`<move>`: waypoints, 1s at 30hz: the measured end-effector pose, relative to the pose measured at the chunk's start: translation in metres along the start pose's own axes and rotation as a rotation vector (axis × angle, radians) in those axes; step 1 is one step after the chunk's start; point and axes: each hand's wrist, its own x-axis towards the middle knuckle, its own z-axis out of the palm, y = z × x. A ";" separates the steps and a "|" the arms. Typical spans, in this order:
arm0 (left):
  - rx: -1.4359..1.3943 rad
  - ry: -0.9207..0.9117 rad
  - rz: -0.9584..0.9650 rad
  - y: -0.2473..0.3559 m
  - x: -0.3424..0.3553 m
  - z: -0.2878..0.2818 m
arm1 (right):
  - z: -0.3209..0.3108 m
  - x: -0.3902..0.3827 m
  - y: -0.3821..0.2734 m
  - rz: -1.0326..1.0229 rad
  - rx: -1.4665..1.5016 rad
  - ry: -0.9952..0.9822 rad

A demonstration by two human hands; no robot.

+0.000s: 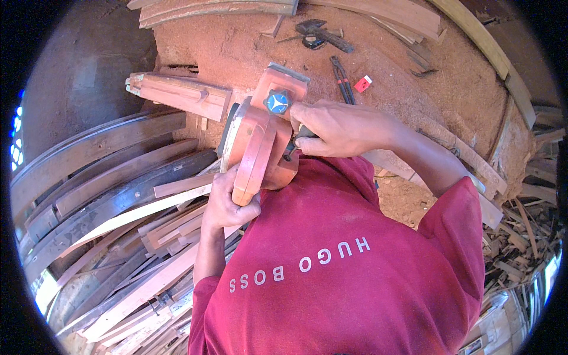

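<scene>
An orange-red electric hand planer (254, 151) is held up in front of my chest, its blue-and-black front knob (277, 102) facing upward. My left hand (225, 204) is wrapped round the planer's rear handle. At the planer's right side, my right hand (343, 127) is closed with its fingers round a small dark-handled tool (304, 131), which looks like a screwdriver. Its far end points toward the side of the planer body, but the fingers hide much of it. I cannot tell whether the tip sits in a screw.
Beyond the planer, a sawdust-covered bench (236, 44) carries a hammer (322, 34), a tape measure (312, 42), pincers (343, 83), and a small red-and-white box (362, 84). To the left lies a wooden block (183, 94) above stacked boards (106, 142). Wood scraps (518, 245) pile at the right.
</scene>
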 end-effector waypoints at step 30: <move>0.009 -0.013 0.030 0.001 0.007 -0.004 | -0.009 0.005 -0.003 0.066 -0.029 -0.042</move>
